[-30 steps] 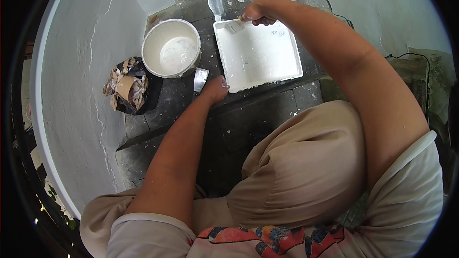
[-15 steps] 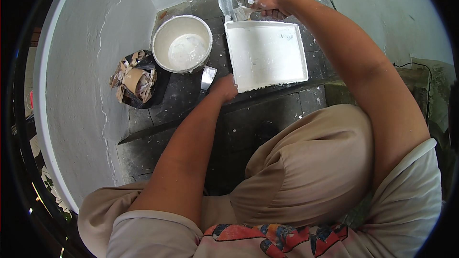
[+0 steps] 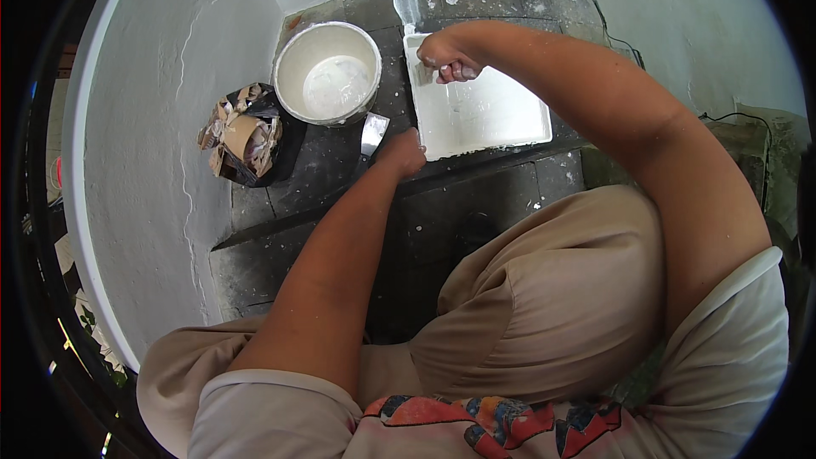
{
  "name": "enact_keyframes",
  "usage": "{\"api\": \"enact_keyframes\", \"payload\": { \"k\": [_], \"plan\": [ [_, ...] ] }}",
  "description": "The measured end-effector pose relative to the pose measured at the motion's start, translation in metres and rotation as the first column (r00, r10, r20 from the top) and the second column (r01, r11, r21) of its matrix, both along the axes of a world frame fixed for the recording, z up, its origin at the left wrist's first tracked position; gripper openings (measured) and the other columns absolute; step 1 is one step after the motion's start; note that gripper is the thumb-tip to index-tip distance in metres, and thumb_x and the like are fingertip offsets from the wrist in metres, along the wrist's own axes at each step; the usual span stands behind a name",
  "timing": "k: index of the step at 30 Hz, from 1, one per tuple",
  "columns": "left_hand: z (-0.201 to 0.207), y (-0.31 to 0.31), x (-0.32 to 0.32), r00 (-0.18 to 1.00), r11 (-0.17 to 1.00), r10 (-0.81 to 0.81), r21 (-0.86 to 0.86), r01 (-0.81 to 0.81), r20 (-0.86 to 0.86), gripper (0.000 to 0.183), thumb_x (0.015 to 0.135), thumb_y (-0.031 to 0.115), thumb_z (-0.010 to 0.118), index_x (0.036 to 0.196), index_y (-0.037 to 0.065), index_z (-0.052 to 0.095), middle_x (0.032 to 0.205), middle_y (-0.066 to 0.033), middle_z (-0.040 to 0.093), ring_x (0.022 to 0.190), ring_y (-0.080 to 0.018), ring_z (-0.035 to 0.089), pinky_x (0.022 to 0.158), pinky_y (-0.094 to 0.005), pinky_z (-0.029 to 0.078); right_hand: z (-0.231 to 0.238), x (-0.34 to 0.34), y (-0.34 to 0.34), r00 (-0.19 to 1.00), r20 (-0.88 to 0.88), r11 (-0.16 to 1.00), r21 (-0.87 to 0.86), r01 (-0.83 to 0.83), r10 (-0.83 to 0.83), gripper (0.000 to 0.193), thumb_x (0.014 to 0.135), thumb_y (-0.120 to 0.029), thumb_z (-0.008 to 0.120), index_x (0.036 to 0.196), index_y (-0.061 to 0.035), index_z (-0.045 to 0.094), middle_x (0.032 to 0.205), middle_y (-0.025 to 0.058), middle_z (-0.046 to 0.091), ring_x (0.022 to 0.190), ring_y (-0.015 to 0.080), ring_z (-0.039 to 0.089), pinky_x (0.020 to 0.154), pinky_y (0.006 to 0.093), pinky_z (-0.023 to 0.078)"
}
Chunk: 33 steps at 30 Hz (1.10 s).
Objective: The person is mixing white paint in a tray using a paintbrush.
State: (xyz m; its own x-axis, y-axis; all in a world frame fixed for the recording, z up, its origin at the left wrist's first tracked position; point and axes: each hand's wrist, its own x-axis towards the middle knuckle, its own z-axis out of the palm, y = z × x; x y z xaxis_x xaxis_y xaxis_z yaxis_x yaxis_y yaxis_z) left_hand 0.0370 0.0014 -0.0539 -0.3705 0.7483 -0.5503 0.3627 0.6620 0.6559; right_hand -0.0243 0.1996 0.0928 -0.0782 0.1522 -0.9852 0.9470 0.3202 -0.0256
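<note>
My left hand [image 3: 405, 153] rests at the near left corner of a white rectangular tray [image 3: 501, 115] and grips a putty knife [image 3: 372, 133], whose metal blade points toward the bucket. My right hand [image 3: 447, 54] is closed over the tray's far left corner, holding a small flat scraper [image 3: 422, 76] whose edge touches the white putty in the tray. Most of that tool is hidden by my fingers.
A round white bucket [image 3: 327, 73] with white putty at its bottom stands left of the tray on dark tiles [image 3: 323, 170]. A black bag of torn cardboard [image 3: 245, 136] lies beside it. White walls close in left and right. My bent knee fills the foreground.
My right hand has come from the tray's far edge down into its far left corner. The left hand stays at the near corner with the putty knife. The view has shifted slightly.
</note>
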Motion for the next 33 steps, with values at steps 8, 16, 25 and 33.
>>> {"api": "enact_keyframes", "payload": {
  "k": [8,16,25,33],
  "plan": [
    [0.011,-0.003,-0.004,0.996,0.999,0.021,-0.051,-0.017,0.088,0.034,0.087,0.026,0.059,0.109,0.0,0.055,0.111,-0.0247,0.062,0.106,-0.0411,0.058,0.089,-0.046,0.045,0.003,0.003,-0.016,0.996,-0.011,0.994,0.065,0.091,-0.09,0.02,0.088,-0.023,0.042,0.081,-0.0048,0.046,0.073,0.0037,0.052,0.039,0.0006,0.029,0.032,0.0171,0.021],
    [0.017,-0.006,-0.003,0.998,0.996,0.02,-0.085,-0.015,0.063,0.037,0.088,0.03,0.057,0.111,0.001,0.055,0.112,-0.0247,0.061,0.107,-0.0406,0.058,0.09,-0.0463,0.045,-0.003,-0.016,-0.02,0.995,-0.098,0.984,0.17,0.045,-0.028,0.028,0.089,-0.029,0.038,0.073,-0.0086,0.048,0.061,-0.0013,0.046,0.039,0.0003,0.028,0.034,0.0176,0.021],
    [0.02,-0.005,-0.004,0.999,0.994,0.007,-0.105,-0.002,0.049,0.038,0.088,0.031,0.056,0.112,0.002,0.055,0.113,-0.024,0.061,0.108,-0.0404,0.058,0.09,-0.0467,0.046,0.02,-0.024,-0.01,0.995,-0.078,0.998,-0.015,0.054,-0.055,0.029,0.089,-0.026,0.037,0.068,-0.0078,0.045,0.052,-0.0033,0.039,0.036,0.0005,0.025,0.032,0.0175,0.02],
    [0.008,0.004,-0.007,0.997,0.992,-0.061,-0.104,0.064,0.037,0.038,0.085,0.026,0.056,0.112,-0.001,0.058,0.114,-0.0251,0.061,0.107,-0.0405,0.058,0.091,-0.046,0.046,0.056,-0.02,0.016,0.975,-0.141,0.984,0.003,0.175,-0.173,0.033,0.095,-0.028,0.037,0.07,-0.0086,0.047,0.05,-0.0067,0.037,0.035,0.0008,0.023,0.03,0.0178,0.016]
  ]
}}
